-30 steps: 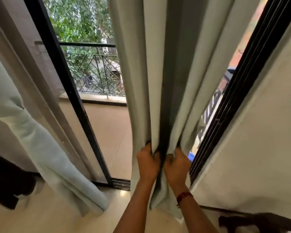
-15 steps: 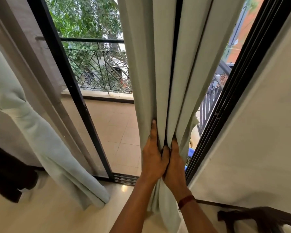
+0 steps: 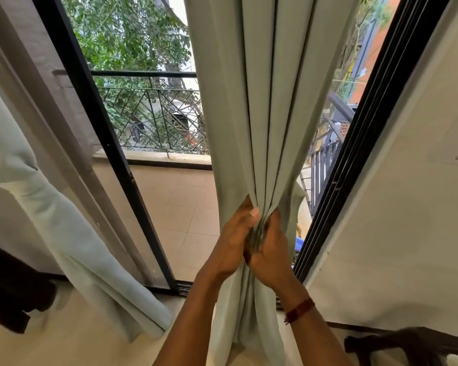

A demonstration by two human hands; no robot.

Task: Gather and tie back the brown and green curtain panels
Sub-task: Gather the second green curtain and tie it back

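both hands bunch the green curtain at the balcony door

at the centre of the frame, your left hand (image 3: 233, 241) and right hand (image 3: 270, 249) close on the green curtain panel (image 3: 262, 101), which hangs from the top edge in long vertical pleats. your hands sit side by side and touching, fingers curled round the gathered folds, with the left thumb pressed on the front of the bunch. below your grip the cloth falls loose toward the lower centre of the frame.

a red thread band (image 3: 299, 310) circles your right wrist. a second pale green panel (image 3: 64, 220) slants across the left side, well apart from the one you hold. between the two runs the black door frame (image 3: 103, 143), and beyond it, in the upper middle, stands the balcony railing (image 3: 154, 114) against leafy trees. dark fabric (image 3: 8, 286) shows at the lower left edge, too cut off to tell what it is. a white wall (image 3: 407, 207) fills the right side, with a dark wooden chair (image 3: 407, 344) in the lower right corner.
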